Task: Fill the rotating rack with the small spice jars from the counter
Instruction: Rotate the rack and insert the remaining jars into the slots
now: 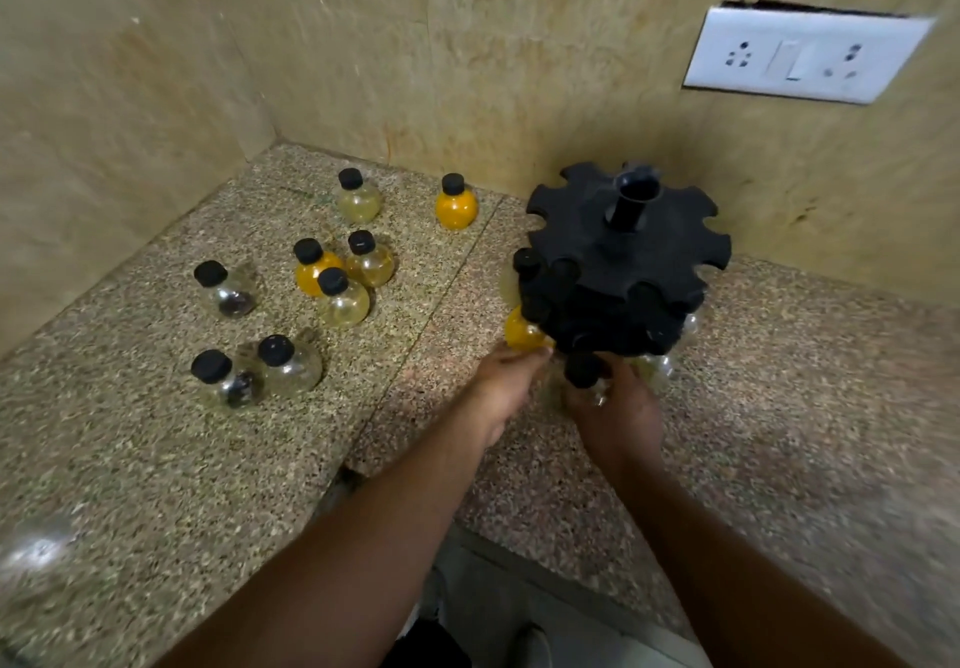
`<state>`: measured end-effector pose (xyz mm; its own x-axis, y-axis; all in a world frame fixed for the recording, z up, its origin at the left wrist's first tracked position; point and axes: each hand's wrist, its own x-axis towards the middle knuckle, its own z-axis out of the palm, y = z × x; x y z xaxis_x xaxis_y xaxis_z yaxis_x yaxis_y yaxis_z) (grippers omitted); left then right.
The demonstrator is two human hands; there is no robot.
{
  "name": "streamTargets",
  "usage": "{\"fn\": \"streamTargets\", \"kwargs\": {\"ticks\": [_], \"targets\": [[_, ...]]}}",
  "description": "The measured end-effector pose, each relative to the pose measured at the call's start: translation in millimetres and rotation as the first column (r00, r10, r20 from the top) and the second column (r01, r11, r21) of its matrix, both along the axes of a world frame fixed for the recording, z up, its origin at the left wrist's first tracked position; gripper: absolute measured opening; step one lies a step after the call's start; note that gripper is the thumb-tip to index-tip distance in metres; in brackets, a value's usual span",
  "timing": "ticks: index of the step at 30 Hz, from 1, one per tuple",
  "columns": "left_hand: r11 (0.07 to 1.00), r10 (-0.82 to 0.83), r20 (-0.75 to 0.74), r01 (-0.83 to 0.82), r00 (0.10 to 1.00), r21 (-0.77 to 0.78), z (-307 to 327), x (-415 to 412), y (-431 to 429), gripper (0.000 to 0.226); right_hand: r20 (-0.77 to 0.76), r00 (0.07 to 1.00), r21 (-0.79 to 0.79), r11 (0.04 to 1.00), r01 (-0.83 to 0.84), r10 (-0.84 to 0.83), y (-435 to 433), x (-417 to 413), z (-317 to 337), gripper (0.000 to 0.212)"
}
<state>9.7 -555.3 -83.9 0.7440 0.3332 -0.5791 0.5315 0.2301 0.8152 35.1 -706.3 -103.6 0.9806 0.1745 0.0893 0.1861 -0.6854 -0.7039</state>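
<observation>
Hands both at the black rack (626, 262) base: right hand (615, 407) wrapped round a clear jar (587, 379), left hand (511, 381) touching an orange jar (522, 332), grip unclear to me. Eight loose jars (343, 296) wait on the counter (156, 459).

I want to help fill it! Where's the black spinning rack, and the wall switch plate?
black plastic rotating rack (592, 231): head view, on its top disc.
white wall switch plate (802, 55): head view, on its face.

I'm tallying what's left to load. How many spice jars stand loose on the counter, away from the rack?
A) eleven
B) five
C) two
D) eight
D: eight black-capped jars stand left of the rack on the counter, from the orange jar at the back to the front pair.
</observation>
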Motion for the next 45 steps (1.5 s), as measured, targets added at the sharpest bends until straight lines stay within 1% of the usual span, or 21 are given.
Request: {"fn": "streamTargets", "kwargs": {"ticks": [2,4,7,12,16,21,24,27,29,31,34,37,38,40,42,43,45], "targets": [[0.993,0.014,-0.081,-0.023,0.997,-0.112,4.4,7.1,-7.3,0.031,0.002,1.0,-0.017,1.0,0.023,-0.023,-6.7,7.7,4.7,0.053],[0.98,0.028,-0.107,-0.048,0.994,-0.195,10.5,16.5,-11.1,0.024,0.022,0.999,-0.05,0.998,0.031,-0.03,-8.1,14.8,9.8,0.053],[0.957,0.046,-0.135,-0.082,0.99,-0.28,18.2,26.7,-16.1,0.023,0.021,1.0,-0.102,0.995,0.013,-0.011,-5.7,23.4,14.5,0.053],[0.932,-0.035,-0.162,-0.026,0.986,-0.36,12.3,36.7,-7.6,0.037,0.015,0.998,-0.135,0.989,0.057,-0.055,6.0,30.7,17.6,0.052],[0.94,-0.099,-0.183,0.031,0.978,-0.341,6.6,41.3,-6.0,0.046,-0.01,0.996,-0.145,0.986,0.086,-0.088,10.6,36.3,17.4,0.053],[0.939,-0.165,-0.217,0.085,0.962,-0.334,12.1,45.4,-1.5,0.041,-0.029,0.988,-0.176,0.973,0.146,-0.153,12.2,44.3,18.6,0.056],[0.948,-0.164,-0.173,0.107,0.971,-0.3,6.7,50.3,-0.6,0.036,-0.03,0.985,-0.155,0.974,0.163,-0.17,16.4,41.9,18.8,0.056],[0.972,-0.125,-0.114,0.099,0.986,-0.213,-4.5,44.6,0.7,0.029,0.055,0.976,-0.096,0.972,0.215,-0.211,20.6,26.2,16.5,0.058],[0.988,-0.08,-0.096,0.066,0.992,-0.14,-16.0,32.0,6.6,0.028,0.115,0.966,-0.094,0.966,0.241,-0.23,28.9,8.2,12.2,0.056],[0.995,-0.023,-0.087,0.014,0.996,-0.103,-30.5,16.0,16.3,0.026,0.112,0.978,-0.133,0.973,0.188,-0.174,41.4,-11.6,5.3,0.053],[0.988,0.147,-0.047,-0.148,0.988,-0.035,-46.7,-9.0,35.5,0.019,0.011,1.0,-0.244,0.97,0.003,0.0,65.7,-33.8,-11.2,0.055],[0.948,0.279,-0.013,-0.273,0.96,0.164,-55.0,-33.0,60.9,0.018,-0.098,0.985,-0.266,0.95,-0.163,0.142,91.6,-43.9,-19.8,0.053],[0.925,0.318,-0.019,-0.306,0.948,0.224,-58.0,-43.5,69.5,0.018,-0.115,0.975,-0.273,0.938,-0.214,0.189,101.5,-46.0,-21.0,0.054],[0.87,0.434,-0.009,-0.416,0.901,0.264,-64.8,-65.9,84.4,0.022,-0.153,0.945,-0.262,0.91,-0.32,0.288,122.2,-50.5,-23.1,0.058],[0.775,0.576,-0.004,-0.545,0.817,0.321,-68.2,-87.3,98.4,0.029,-0.193,0.9,-0.246,0.869,-0.429,0.39,144.8,-55.9,-26.7,0.066],[0.724,0.634,0.005,-0.596,0.773,0.347,-66.2,-96.3,104.5,0.029,-0.207,0.88,-0.251,0.846,-0.471,0.428,156.1,-58.2,-29.4,0.07],[0.643,0.716,0.032,-0.677,0.697,0.359,-59.6,-111.4,115.4,0.032,-0.237,0.849,-0.281,0.803,-0.525,0.472,177.4,-64.2,-34.4,0.079]]}}
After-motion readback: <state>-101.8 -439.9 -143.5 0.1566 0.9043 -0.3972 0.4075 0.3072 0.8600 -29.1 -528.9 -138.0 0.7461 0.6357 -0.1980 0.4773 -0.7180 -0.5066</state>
